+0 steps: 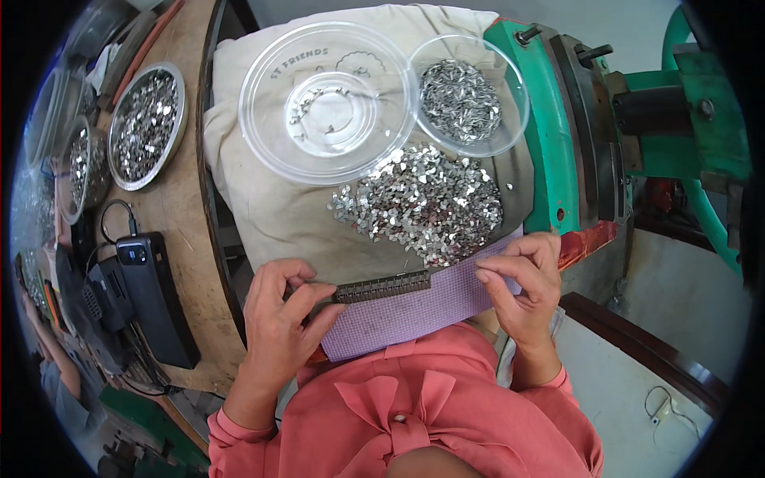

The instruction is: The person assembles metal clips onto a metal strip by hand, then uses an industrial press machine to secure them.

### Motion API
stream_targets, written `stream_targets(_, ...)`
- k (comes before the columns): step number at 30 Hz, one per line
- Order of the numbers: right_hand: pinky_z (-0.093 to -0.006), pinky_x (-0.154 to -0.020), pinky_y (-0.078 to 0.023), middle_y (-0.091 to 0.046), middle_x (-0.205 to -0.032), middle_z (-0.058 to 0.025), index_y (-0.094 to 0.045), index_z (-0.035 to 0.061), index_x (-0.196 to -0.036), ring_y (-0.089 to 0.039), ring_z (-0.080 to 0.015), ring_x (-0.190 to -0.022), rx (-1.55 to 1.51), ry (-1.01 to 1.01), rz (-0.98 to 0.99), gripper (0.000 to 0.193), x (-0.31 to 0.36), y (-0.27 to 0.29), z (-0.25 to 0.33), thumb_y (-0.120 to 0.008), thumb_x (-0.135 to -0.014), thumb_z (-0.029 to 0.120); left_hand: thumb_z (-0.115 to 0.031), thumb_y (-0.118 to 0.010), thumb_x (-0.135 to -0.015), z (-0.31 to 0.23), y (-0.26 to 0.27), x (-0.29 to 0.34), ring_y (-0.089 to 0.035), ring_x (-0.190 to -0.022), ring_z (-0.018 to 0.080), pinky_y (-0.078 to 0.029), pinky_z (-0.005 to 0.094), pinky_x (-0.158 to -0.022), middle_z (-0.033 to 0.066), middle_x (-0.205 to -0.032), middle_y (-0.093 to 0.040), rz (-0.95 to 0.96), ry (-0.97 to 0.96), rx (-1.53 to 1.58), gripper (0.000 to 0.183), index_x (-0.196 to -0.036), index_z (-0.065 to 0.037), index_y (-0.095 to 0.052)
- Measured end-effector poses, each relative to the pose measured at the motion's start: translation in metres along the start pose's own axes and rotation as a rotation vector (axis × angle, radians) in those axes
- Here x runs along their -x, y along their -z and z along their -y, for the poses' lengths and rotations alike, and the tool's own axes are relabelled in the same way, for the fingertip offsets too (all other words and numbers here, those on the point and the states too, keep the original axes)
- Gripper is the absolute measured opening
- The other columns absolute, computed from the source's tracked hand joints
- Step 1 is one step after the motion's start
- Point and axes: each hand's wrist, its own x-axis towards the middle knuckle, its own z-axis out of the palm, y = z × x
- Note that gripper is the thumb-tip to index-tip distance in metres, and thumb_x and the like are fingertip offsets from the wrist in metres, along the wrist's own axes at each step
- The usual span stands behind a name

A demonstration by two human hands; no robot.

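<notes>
My left hand (280, 315) pinches the left end of a dark, narrow slotted metal bar (382, 287). The bar lies level over the near edge of the cloth and a purple textured mat (382, 323). To the right of the bar, my right hand (522, 283) hovers with thumb and forefinger pinched together; whatever lies between those fingertips is too small to make out. Just beyond the bar spreads a heap of small shiny metal pieces (434, 203). Behind the heap sit a large clear plastic bowl (259, 119) with a few bits inside and a smaller clear tub (514, 95) of slim metal parts.
A beige cloth (239, 183) covers the work surface. Green machinery (550, 135) borders it on the right. On the wooden table (191, 263) at left are a metal bowl of pieces (180, 119), a plastic container (72, 199) and a black device (159, 307). Another person's arm (60, 350) shows far left.
</notes>
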Motion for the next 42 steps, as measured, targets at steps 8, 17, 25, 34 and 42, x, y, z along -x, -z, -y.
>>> stream_targets(8,-0.0324,-0.068,-0.041,-0.058,-0.083,-0.0028,-0.077,0.0083,-0.088,-0.052,-0.0209,-0.08,0.059,-0.08,-0.22,0.021,0.04,-0.004,-0.019,-0.083,-0.068,0.005,-0.007,-0.086,-0.06,0.001,-0.005,0.003,-0.055,-0.078,0.0246,-0.045,0.0373,-0.068,0.0069,-0.094,-0.058,0.003,0.001,0.019,0.031,-0.085,-0.005,-0.068)
stream_targets(17,-0.033,-0.067,-0.043,-0.061,-0.082,-0.0041,-0.077,0.0072,-0.088,-0.056,-0.0213,-0.075,-0.166,-0.159,-0.192,0.019,0.039,-0.024,-0.005,-0.082,-0.071,0.004,-0.009,-0.085,-0.063,-0.001,-0.006,0.005,-0.056,-0.081,0.0249,-0.043,0.0376,-0.073,0.0064,-0.097,-0.061,0.016,-0.06,-0.048,0.027,-0.083,-0.006,-0.067)
stream_targets(25,-0.0308,-0.062,-0.043,-0.063,-0.081,-0.0043,-0.076,0.0065,-0.088,-0.056,-0.0202,-0.072,-0.115,0.019,-0.103,0.021,0.034,-0.031,0.004,-0.083,-0.068,0.003,-0.01,-0.084,-0.064,-0.001,-0.005,0.004,-0.056,-0.081,0.0249,-0.043,0.0379,-0.072,0.007,-0.097,-0.061,0.014,-0.058,-0.043,0.027,-0.084,-0.005,-0.067)
stream_targets(34,-0.0332,-0.061,-0.047,-0.066,-0.083,-0.0029,-0.074,0.0091,-0.088,-0.063,-0.0212,-0.072,-0.025,0.215,-0.029,0.02,0.021,-0.035,0.004,-0.083,-0.07,0.008,-0.01,-0.085,-0.063,0.003,-0.005,0.003,-0.056,-0.08,0.0245,-0.043,0.0377,-0.072,0.0071,-0.097,-0.061,0.024,-0.036,-0.015,0.028,-0.085,-0.005,-0.067)
stream_targets(42,-0.0319,-0.062,-0.049,-0.067,-0.084,-0.003,-0.072,0.0085,-0.092,-0.064,-0.0198,-0.072,0.125,0.401,0.122,0.024,0.007,-0.026,0.002,-0.08,-0.07,0.011,-0.009,-0.086,-0.063,0.004,-0.007,0.001,-0.057,-0.08,0.0246,-0.044,0.0372,-0.071,0.0064,-0.095,-0.061,0.02,0.0,0.023,0.029,-0.087,-0.006,-0.069)
